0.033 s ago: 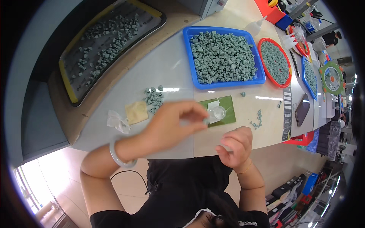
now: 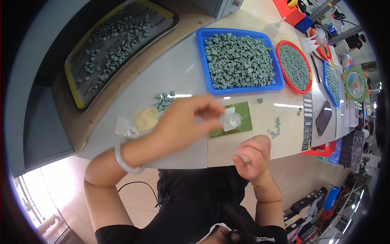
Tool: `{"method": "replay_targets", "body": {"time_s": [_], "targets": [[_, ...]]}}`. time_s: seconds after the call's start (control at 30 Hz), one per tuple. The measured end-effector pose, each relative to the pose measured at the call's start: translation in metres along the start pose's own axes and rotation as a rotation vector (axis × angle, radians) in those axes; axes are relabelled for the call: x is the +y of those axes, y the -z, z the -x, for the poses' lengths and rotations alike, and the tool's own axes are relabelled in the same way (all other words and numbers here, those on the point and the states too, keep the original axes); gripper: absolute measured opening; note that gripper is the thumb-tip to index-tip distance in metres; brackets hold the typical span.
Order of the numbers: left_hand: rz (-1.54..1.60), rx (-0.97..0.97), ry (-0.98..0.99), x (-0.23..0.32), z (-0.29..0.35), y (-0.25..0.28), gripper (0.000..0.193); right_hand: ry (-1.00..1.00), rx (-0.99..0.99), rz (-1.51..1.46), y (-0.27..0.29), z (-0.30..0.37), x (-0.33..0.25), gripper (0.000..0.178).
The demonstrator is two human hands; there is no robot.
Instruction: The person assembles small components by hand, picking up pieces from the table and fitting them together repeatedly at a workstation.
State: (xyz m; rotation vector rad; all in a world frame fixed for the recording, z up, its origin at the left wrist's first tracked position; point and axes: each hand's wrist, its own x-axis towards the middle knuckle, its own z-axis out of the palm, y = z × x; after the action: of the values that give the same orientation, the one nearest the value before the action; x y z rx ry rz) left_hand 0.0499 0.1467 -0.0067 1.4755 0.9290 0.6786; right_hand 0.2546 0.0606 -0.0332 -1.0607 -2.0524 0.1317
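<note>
My left hand [image 2: 185, 120], a bracelet at its wrist, reaches over the table. Its thumb and index finger pinch a small grey-green piece [image 2: 222, 118], blurred by motion. Just right of these fingertips, a small clear cup [image 2: 233, 120] sits over white paper [image 2: 229, 127] on a green mat [image 2: 244, 112]. My right hand [image 2: 255, 156] hovers by the table's near edge with its fingers curled in and thumb close to them; what it holds, if anything, is hidden. Beyond my left hand lies a small pile of grey-green stones [image 2: 163, 101].
A blue tray [image 2: 209, 81] and a red round tray [image 2: 305, 87] hold many stones. More lie on a dark yellow-edged tray [image 2: 77, 95] at left. A yellowish pad [image 2: 146, 118] and crumpled tissue [image 2: 124, 127] lie beside my left forearm. A phone [image 2: 323, 118] is at right.
My left hand has shifted slightly away from me, with its fingertips now a little higher beside the clear cup. My right hand is nearly still.
</note>
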Motion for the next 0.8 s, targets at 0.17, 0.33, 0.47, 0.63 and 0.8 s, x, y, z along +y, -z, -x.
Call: {"method": "replay_targets", "body": {"time_s": [0.17, 0.33, 0.47, 0.63, 0.8], "targets": [[-0.3, 0.203, -0.125, 0.006, -0.061, 0.018, 0.021, -0.072, -0.026, -0.088, 0.014, 0.001, 0.001, 0.021], [-0.91, 0.293, -0.239, 0.004, -0.048, 0.046, 0.014, -0.205, 0.0, 0.038, 0.061, 0.021, 0.023, 0.018], [-0.827, 0.131, -0.041, -0.006, -0.022, 0.048, 0.006, -0.438, 0.064, 0.284, 0.094, 0.031, 0.057, 0.011], [-0.768, 0.125, -0.033, -0.02, -0.02, 0.038, 0.005, -0.528, -0.067, 0.429, 0.113, 0.024, 0.087, 0.007], [-0.278, 0.306, -0.09, -0.017, -0.013, 0.013, 0.007, -0.545, -0.166, 0.511, 0.105, 0.015, 0.094, 0.005]]}}
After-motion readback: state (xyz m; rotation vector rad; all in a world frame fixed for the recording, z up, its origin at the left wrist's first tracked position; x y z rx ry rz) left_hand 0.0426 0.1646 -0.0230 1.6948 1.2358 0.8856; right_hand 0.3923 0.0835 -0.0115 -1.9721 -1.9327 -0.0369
